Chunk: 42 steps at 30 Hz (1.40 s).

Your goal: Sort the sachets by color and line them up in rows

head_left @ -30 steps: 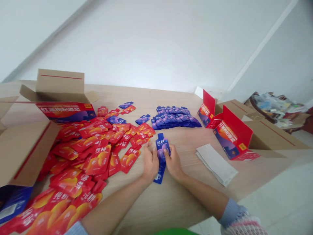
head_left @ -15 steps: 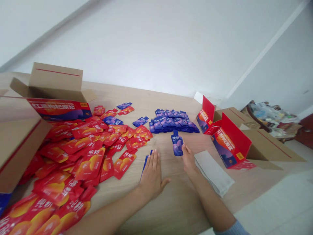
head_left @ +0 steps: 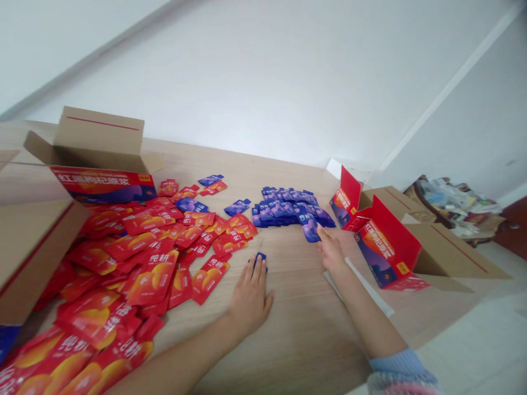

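Note:
My right hand (head_left: 330, 249) pinches the lower edge of a purple-blue spouted pouch (head_left: 309, 226), held just in front of the rows of similar purple pouches (head_left: 284, 207). Flat on the table, my left hand (head_left: 251, 293) has its fingers stretched over another dark blue pouch (head_left: 259, 260); most of that one is covered. To the left of this hand spreads a heap of red-orange pouches (head_left: 152, 274) with a few purple ones among them. One single purple pouch (head_left: 237, 207) lies between the heap and the rows.
Open cartons stand at the left, one far carton (head_left: 102, 184) and one near carton (head_left: 33, 247). Two red open boxes (head_left: 387, 247) are on the right, close to a pale flat sheet (head_left: 370, 288) under my right forearm. Behind the table (head_left: 300, 329) rises a white wall.
My right hand has carried its pouch forward and slightly right, up to the purple rows. My left hand has shifted a little toward me and left, fingers still over the blue pouch.

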Available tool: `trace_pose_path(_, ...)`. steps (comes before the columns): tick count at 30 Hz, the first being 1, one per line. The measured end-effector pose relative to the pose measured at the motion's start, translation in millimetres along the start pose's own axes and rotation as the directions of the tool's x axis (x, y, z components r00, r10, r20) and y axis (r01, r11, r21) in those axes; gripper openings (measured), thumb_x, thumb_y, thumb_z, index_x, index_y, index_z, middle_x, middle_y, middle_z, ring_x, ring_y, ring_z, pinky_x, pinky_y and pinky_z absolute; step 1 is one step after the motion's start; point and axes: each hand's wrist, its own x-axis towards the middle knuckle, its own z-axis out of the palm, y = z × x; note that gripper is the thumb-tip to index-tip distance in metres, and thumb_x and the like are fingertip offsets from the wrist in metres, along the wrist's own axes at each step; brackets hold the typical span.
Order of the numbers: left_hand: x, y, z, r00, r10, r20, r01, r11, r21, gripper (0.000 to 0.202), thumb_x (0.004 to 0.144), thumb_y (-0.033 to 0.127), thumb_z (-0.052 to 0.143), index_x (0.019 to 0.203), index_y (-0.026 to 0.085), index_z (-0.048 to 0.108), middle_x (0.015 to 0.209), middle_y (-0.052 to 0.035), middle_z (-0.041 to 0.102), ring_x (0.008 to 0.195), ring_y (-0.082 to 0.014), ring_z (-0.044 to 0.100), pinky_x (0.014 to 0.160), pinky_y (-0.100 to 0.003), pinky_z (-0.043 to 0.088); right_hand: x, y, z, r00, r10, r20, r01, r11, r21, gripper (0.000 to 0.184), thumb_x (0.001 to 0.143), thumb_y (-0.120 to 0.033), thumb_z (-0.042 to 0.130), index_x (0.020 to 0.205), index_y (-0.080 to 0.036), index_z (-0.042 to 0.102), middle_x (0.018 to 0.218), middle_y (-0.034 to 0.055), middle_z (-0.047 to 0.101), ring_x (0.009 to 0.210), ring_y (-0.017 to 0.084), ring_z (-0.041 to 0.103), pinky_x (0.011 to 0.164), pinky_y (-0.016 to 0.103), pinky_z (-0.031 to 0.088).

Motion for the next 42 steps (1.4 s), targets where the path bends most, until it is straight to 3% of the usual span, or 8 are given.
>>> trace_pose_path(4,1.3,-3.3,0.7,1.0,0.022,0.014,-0.022,1.0,0.018,0.074,0.093,0.036,0.043,0.156,-0.002,0.034,0.165,-0.022,0.023,0.155,-0.0355,0.02,0.124,-0.05,0.025,2.9,25.2,-6.2,0.999,0.036,-0.028,-0.039,0.994,-0.104,0.087,0.054,-0.081,0.072,0.103,-0.009,0.076,0.048,-0.0045,0.045,0.044,0.011,0.037,0.044,0.025,0.025)
trace_pose_path(8,0.8,-7.1,4.3,0.999,0.024,-0.022,-0.024,1.0,0.009,0.079,0.091,0.04,0.046,0.155,-0.006,0.033,0.162,-0.0274,0.028,0.154,-0.0359,0.024,0.123,-0.05,0.027,-4.2,53.7,-21.4,0.999,0.031,-0.011,-0.033,0.964,-0.264,0.064,0.063,-0.062,0.076,0.102,-0.011,0.078,0.051,-0.0011,0.055,0.047,0.014,0.046,0.049,0.027,0.035)
trace_pose_path(11,1.2,-6.8,5.1,1.0,0.021,-0.02,-0.02,0.999,0.027,0.081,0.09,0.04,0.048,0.154,-0.007,0.033,0.161,-0.0288,0.029,0.153,-0.0371,0.025,0.123,-0.051,0.026,-3.7,59.9,-34.9,1.0,-0.024,0.001,0.023,0.933,-0.359,0.048,0.067,-0.047,0.077,0.106,-0.019,0.079,0.079,0.0044,0.073,0.073,0.021,0.064,0.065,0.03,0.046)
trace_pose_path(14,2.3,-5.4,3.0,1.0,0.031,0.0,-0.031,0.998,0.05,0.078,0.091,0.04,0.048,0.153,-0.007,0.037,0.161,-0.0281,0.03,0.152,-0.0374,0.028,0.123,-0.051,0.025,2.1,56.8,-44.4,0.989,-0.145,-0.006,0.118,0.829,-0.546,0.045,0.074,-0.042,0.074,0.115,-0.024,0.075,0.116,0.0074,0.073,0.104,0.026,0.066,0.087,0.034,0.048)
trace_pose_path(17,2.8,-5.3,2.3,0.999,0.046,-0.017,-0.045,0.997,0.061,0.076,0.092,0.042,0.048,0.152,-0.004,0.04,0.16,-0.0264,0.033,0.151,-0.0362,0.031,0.124,-0.05,0.026,12.9,53.0,-51.3,0.976,-0.212,-0.046,0.122,0.714,-0.689,0.046,0.077,-0.043,0.072,0.117,-0.02,0.072,0.117,0.011,0.072,0.101,0.026,0.066,0.089,0.036,0.048)
trace_pose_path(24,2.5,-6.9,4.2,0.995,0.072,-0.064,-0.066,0.994,0.082,0.073,0.093,0.045,0.046,0.15,0.0,0.045,0.157,-0.024,0.041,0.15,-0.0349,0.034,0.123,-0.049,0.027,43.6,53.0,-77.9,0.975,-0.161,-0.152,0.002,0.692,-0.722,0.029,0.082,-0.045,0.07,0.094,-0.019,0.076,0.095,0.0096,0.075,0.09,0.023,0.068,0.08,0.031,0.048)
trace_pose_path(37,2.1,-9.0,10.8,0.995,0.074,-0.073,-0.07,0.996,0.055,0.076,0.094,0.046,0.044,0.151,-0.005,0.04,0.159,-0.0264,0.036,0.151,-0.0348,0.031,0.123,-0.048,0.029,63.9,57.1,-116.8,0.886,-0.087,-0.455,-0.297,0.648,-0.702,0.026,0.089,-0.036,0.064,0.104,-0.021,0.08,0.109,0.0151,0.074,0.098,0.029,0.069,0.081,0.037,0.05)
trace_pose_path(42,1.4,-6.3,8.2,0.996,0.078,-0.041,-0.073,0.992,0.106,0.075,0.096,0.045,0.041,0.151,-0.006,0.041,0.16,-0.0254,0.035,0.151,-0.0341,0.032,0.123,-0.047,0.03,81.2,58.5,-114.6,0.846,-0.071,-0.529,-0.367,0.642,-0.673,0.03,0.089,-0.032,0.065,0.113,-0.02,0.079,0.113,0.0202,0.072,0.099,0.032,0.07,0.079,0.037,0.051)
